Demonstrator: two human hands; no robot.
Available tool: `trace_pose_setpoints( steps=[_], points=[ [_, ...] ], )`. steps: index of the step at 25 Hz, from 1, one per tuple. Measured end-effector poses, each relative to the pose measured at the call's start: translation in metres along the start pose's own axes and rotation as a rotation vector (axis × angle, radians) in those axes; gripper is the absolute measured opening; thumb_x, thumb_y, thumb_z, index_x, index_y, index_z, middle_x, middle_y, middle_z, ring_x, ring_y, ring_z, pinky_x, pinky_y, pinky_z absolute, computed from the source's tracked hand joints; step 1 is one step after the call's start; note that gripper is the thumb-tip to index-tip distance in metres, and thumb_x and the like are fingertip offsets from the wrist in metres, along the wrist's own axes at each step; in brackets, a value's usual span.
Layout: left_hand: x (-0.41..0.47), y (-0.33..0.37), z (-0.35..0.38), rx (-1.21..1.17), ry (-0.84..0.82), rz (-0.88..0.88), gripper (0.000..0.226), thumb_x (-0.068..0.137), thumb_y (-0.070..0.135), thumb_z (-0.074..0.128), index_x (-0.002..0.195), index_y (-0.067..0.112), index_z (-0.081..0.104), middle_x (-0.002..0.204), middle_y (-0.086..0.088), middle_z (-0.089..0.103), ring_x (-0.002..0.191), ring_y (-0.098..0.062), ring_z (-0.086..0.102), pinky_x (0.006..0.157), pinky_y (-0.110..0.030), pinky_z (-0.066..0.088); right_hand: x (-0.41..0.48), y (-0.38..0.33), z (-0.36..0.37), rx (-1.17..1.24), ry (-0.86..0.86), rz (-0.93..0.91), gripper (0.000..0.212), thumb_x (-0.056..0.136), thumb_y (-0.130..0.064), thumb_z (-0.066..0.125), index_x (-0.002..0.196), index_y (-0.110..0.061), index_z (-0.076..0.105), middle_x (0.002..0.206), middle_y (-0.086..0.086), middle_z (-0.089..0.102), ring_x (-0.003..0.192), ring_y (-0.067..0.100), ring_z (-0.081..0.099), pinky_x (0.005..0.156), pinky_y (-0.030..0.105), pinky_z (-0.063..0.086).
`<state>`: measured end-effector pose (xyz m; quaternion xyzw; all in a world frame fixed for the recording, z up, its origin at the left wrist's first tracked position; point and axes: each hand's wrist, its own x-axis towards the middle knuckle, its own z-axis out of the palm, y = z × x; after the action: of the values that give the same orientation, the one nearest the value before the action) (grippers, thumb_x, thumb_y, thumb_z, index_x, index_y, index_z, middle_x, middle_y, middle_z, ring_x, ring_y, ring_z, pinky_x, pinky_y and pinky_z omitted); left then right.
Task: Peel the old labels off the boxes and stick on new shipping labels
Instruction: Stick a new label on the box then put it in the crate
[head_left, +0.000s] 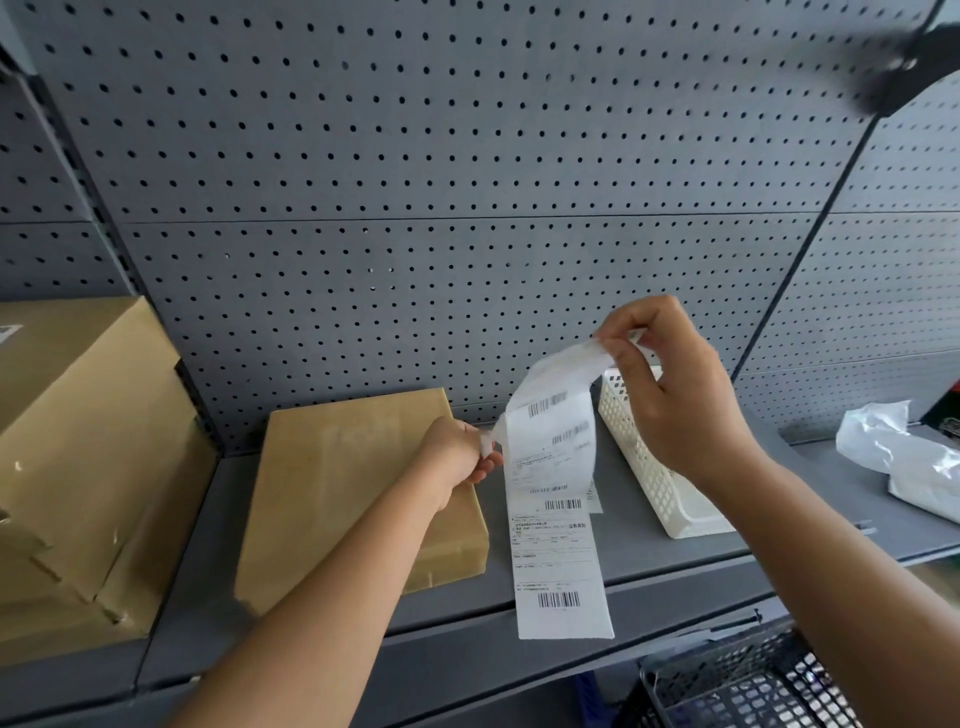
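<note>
Broadly, the scene is backed by a grey pegboard (415, 156), under which a grey shelf (218, 493) carries the boxes. A large box (78, 441) is stacked at the far left, and a flat box (337, 493) is laid beside it, its top face bare of any label that can be made out. The label strip (556, 545) is held in the air just right of the flat box, its printed lower end hanging down past the shelf's front edge. A white basket (649, 467) is partly hidden behind it. The strip's curled top is pinched by the right hand (670, 395), while a narrow edge at its left side is pinched by the left hand (457, 457); the hands are held apart. The step is judged to be the freeing of a new label from its backing. It would be done best if the edge were drawn off slowly at a shallow angle, the sheet kept taut and the sticky face kept from folding onto itself. Whether backing or label is being pulled cannot be told. A scrap of label on the large box is cut off at the frame's edge, and a dark shape (904, 67) at top right is too blurred to name.
</note>
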<state>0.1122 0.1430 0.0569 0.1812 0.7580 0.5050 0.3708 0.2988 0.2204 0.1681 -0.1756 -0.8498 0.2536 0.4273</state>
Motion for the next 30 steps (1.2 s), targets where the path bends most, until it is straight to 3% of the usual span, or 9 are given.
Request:
trace_pose_setpoints(
  steps=[2,5,10,13,18,20,22,26,30],
  points=[
    [-0.001,0.003,0.007,0.162,0.029,0.068,0.023,0.075,-0.006,0.041,0.067,0.003,0.061,0.071,-0.015,0.069,0.05,-0.02,0.051,0.048,-0.023,0.043,0.004,-0.006,-0.005,0.027,0.046,-0.01,0.013,0.099,-0.008,0.052,0.099,-0.021,0.052,0.099,-0.013,0.063,0.096,0.008,0.059,0.09,0.026,0.047],
    [0.003,0.001,0.016,0.516,0.038,0.211,0.052,0.034,0.025,0.016,0.059,0.009,0.059,0.063,-0.007,0.06,0.058,-0.022,0.049,0.055,-0.032,0.041,0.009,-0.014,-0.01,0.058,0.09,-0.042,0.017,0.098,-0.006,0.053,0.098,-0.023,0.051,0.099,-0.011,0.063,0.096,0.008,0.059,0.09,0.027,0.047],
    [0.009,-0.005,0.031,0.911,0.148,0.334,0.018,0.092,-0.002,0.044,0.098,0.006,0.059,0.098,-0.012,0.066,0.085,-0.028,0.064,0.065,-0.038,0.049,0.014,-0.028,-0.023,0.105,0.167,-0.093,0.029,0.098,-0.004,0.052,0.096,-0.033,0.047,0.095,-0.016,0.06,0.093,0.006,0.058,0.088,0.021,0.045],
    [0.014,-0.008,0.039,0.993,0.141,0.382,0.023,0.093,-0.006,0.046,0.111,0.004,0.056,0.11,-0.015,0.062,0.094,-0.031,0.064,0.072,-0.038,0.052,0.019,-0.029,-0.029,0.113,0.169,-0.094,0.03,0.097,-0.004,0.053,0.095,-0.033,0.047,0.092,-0.018,0.059,0.089,0.001,0.056,0.083,0.016,0.043],
    [0.013,-0.004,0.036,0.748,0.18,0.443,0.02,0.099,0.024,0.054,0.097,0.007,0.065,0.094,-0.007,0.068,0.088,-0.027,0.065,0.077,-0.04,0.055,0.02,-0.013,-0.019,0.123,0.059,0.005,0.017,0.098,-0.007,0.053,0.098,-0.024,0.052,0.089,-0.019,0.06,0.083,0.002,0.058,0.075,0.012,0.044],
    [0.008,-0.003,0.024,0.578,0.166,0.461,0.022,0.098,0.033,0.059,0.099,0.013,0.068,0.093,0.0,0.07,0.089,-0.019,0.066,0.077,-0.034,0.055,0.019,-0.002,-0.011,0.163,0.018,0.066,0.015,0.098,-0.009,0.054,0.098,-0.024,0.054,0.09,-0.016,0.061,0.081,0.017,0.061,0.076,0.028,0.051],
    [-0.003,0.004,0.009,0.297,0.159,0.461,0.023,0.1,0.032,0.056,0.1,0.015,0.07,0.094,-0.001,0.072,0.086,-0.015,0.067,0.071,-0.028,0.054,0.02,0.006,0.001,0.199,-0.029,0.104,0.017,0.097,-0.009,0.055,0.097,-0.026,0.055,0.09,-0.015,0.062,0.082,0.027,0.06,0.079,0.044,0.051],
    [-0.039,0.019,-0.031,-0.362,-0.03,0.379,0.053,0.104,0.05,0.04,0.106,0.008,0.072,0.099,-0.015,0.074,0.081,-0.021,0.067,0.067,-0.031,0.054,0.023,0.013,0.037,0.197,-0.131,0.207,0.012,0.097,-0.012,0.057,0.097,-0.024,0.058,0.092,-0.011,0.066,0.08,0.022,0.064,0.07,0.042,0.056],
    [-0.07,0.008,-0.061,-0.183,-0.099,0.458,0.054,0.097,0.062,0.038,0.118,0.023,0.069,0.108,0.003,0.075,0.097,-0.012,0.071,0.08,-0.029,0.058,0.023,0.009,0.086,0.189,-0.274,0.279,0.012,0.097,-0.015,0.058,0.095,-0.027,0.058,0.094,-0.008,0.068,0.079,0.017,0.066,0.067,0.033,0.057]
  ],
)
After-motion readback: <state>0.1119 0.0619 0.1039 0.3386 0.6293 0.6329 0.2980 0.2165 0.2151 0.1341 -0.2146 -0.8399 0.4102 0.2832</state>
